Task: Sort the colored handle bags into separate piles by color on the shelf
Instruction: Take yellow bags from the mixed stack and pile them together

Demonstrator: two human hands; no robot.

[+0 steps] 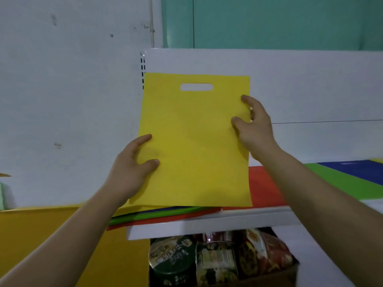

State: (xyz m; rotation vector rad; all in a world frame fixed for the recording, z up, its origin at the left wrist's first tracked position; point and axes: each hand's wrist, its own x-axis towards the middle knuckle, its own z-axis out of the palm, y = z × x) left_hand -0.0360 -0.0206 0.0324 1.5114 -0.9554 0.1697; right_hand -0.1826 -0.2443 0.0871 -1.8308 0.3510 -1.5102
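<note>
Yellow bag (pixel 194 141) held over the mixed stack (pixel 165 214).
Left hand (pixel 132 166) and right hand (pixel 255 129) pinch its edges; a nudge could spill the overhanging stack.

Left hand (pixel 129 170), right hand (pixel 257 131): raised, gripping

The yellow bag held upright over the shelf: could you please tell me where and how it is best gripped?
By its long side edges, one hand from each side, as the left hand and right hand do now. The yellow bag is a thin flat sheet standing upright, so pinching both edges should keep it spread.
</note>
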